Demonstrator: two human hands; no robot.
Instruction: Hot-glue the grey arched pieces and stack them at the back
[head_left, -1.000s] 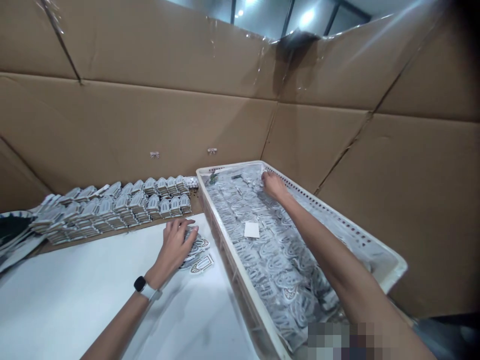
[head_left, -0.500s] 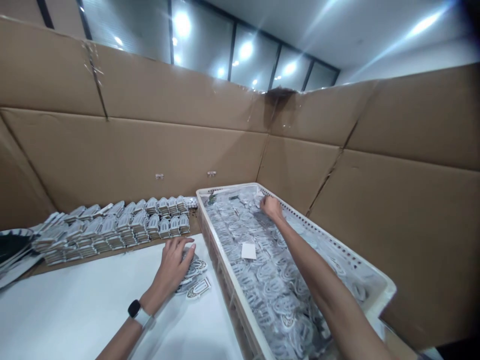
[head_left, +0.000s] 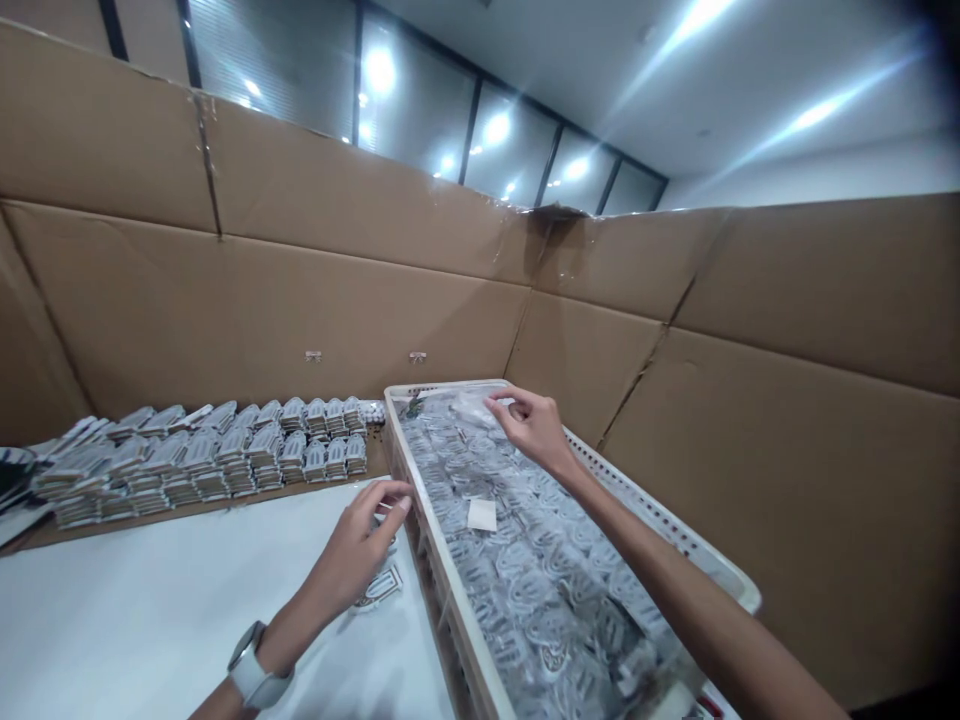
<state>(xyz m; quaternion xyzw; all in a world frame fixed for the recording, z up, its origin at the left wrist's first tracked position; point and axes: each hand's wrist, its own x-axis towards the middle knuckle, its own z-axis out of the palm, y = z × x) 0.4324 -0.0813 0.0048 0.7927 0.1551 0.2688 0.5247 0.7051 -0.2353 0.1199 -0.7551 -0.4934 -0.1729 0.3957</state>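
Note:
My right hand [head_left: 531, 432] is over the far end of a white plastic crate [head_left: 420, 490], its thumb and forefinger pinched on clear plastic film [head_left: 476, 408]. Many small pale arch-shaped pieces in clear wrapping [head_left: 525, 560] fill the crate. My left hand [head_left: 369, 540], with a watch on the wrist, hovers by the crate's left side. Its fingers are bent, with a gap between thumb and forefinger. Below it, a loose arch-shaped piece with a dark outline [head_left: 379, 588] lies on the white table surface [head_left: 187, 610]; the hand hides part of what lies there.
Stacks of similar arch-shaped pieces [head_left: 202, 455] stand in rows along the back left. A small white paper square [head_left: 482, 515] lies on the crate's contents. Tall cardboard walls [head_left: 360, 300] enclose the back and right. Something dark [head_left: 15, 485] sits at the left edge.
My right hand has turned from a fist into a raised pinch, pulling film leftward. My left hand has lifted off the loose pieces toward the crate. The view has shifted slightly.

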